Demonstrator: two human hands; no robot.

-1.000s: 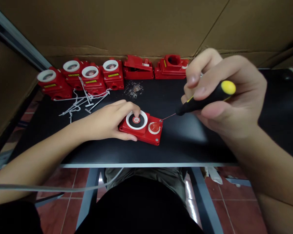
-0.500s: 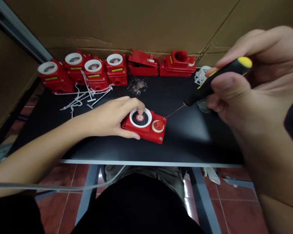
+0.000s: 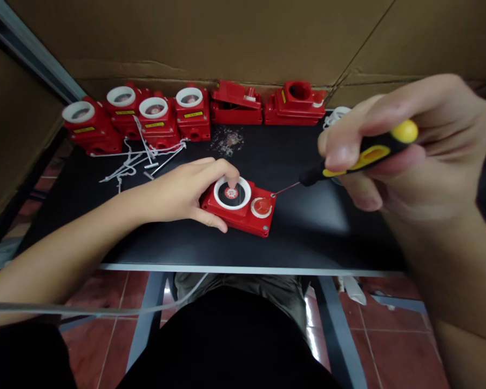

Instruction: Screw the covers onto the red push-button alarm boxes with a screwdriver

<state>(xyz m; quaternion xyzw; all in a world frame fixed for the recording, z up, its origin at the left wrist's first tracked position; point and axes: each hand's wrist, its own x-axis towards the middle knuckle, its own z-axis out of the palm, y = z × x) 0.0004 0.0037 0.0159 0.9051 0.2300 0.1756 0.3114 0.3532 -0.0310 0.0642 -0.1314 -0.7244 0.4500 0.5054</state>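
in the head view, the left hand [image 3: 194,189] is curled firmly over the red alarm box [image 3: 245,217], thumb along its near side and a fingertip inside the white ring [image 3: 248,201]; the right hand [image 3: 405,156] is closed round the screwdriver [image 3: 314,175], whose tip meets the corner screw [image 3: 272,195]. the box lies flat under the left grip, looking stiff, fairly light and smooth enough to slide, its round window perhaps fragile, so the long side walls seem the surest hold. just nearer the person runs the table's front edge [image 3: 267,269]; beyond the grip stand upright red boxes [image 3: 192,116], while black tabletop [image 3: 299,232] gives room rightward.
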